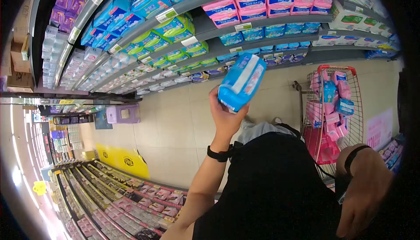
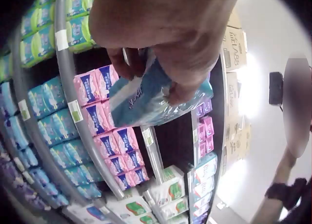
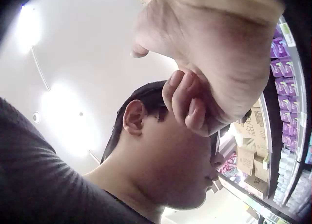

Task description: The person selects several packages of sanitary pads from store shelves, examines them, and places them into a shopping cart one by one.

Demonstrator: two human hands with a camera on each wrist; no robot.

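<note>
In the head view my left hand (image 1: 227, 117) holds a blue plastic-wrapped pack (image 1: 243, 80), which looks like sanitary pads, in front of the shelves. The left wrist view shows the fingers and thumb of the left hand (image 2: 170, 43) gripping the pack (image 2: 146, 97) by its sides. My right hand (image 1: 367, 187) is raised close to the head camera at the lower right. Seen from its own wrist, the right hand (image 3: 214, 63) is beside the person's head, fingers loosely curled, with nothing showing in them.
Shelves hold pink packs (image 1: 280, 3), green packs (image 1: 175, 27) and blue packs (image 1: 113, 16). A shopping cart (image 1: 358, 108) with pink and blue packs stands at the right. A purple stool (image 1: 122, 114) stands on the tiled floor (image 1: 170, 117). Another rack (image 1: 105, 200) lies lower left.
</note>
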